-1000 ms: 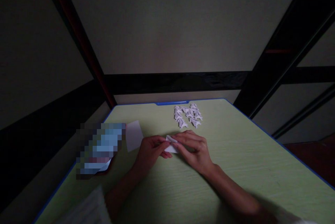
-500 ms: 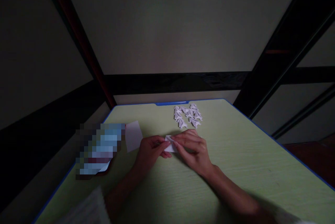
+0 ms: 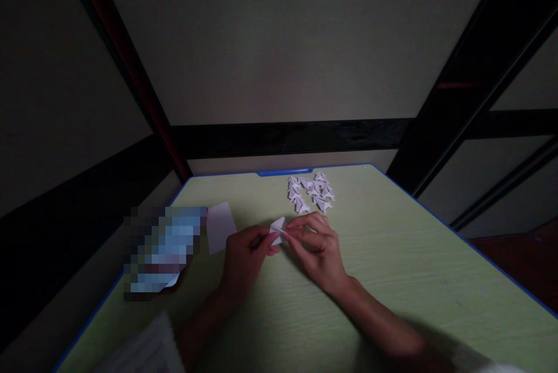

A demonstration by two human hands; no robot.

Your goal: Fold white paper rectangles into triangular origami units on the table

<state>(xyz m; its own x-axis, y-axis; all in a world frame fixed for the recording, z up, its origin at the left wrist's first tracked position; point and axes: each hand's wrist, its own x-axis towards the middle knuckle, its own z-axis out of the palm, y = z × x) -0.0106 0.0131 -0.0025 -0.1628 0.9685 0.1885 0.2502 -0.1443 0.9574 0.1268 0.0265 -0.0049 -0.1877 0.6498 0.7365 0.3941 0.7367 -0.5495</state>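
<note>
Light is dim, and there is only the one head view. All places are given against the table.

Table point(image 3: 392, 280): pale green top with a blue rim, filling the lower half of the view.

Beyond the table's far edge is a plain pale wall crossed by dark beams point(image 3: 288, 137).

Pixelated patch point(image 3: 163, 248): blue and grey, on the table near its left edge. What it covers cannot be told.

Both forearms come in over the table's near edge. A white sleeve point(image 3: 143, 350) shows at the near left corner.

Right hand point(image 3: 318, 248): over the table's middle, slightly right of centre. The fingers are bent and the fingertips are pinched on the right side of the folded paper piece.

Left hand point(image 3: 244, 257): over the table's middle, slightly left of centre. The fingers are curled in, with thumb and forefinger pinched on the left side of the same piece.

Pile of folded paper units point(image 3: 310, 193): small white pointed shapes lying on the table close to its far edge. The exact count cannot be told.

White paper sheet point(image 3: 220, 226): flat on the table, left of centre, with its left side meeting the pixelated patch.

Folded paper piece point(image 3: 278, 229): white, held between the two hands at the table's centre, one pointed flap standing up. Whether its underside touches the table cannot be told.

Blue tab point(image 3: 285, 172): on the table's far rim, about mid-edge.
</note>
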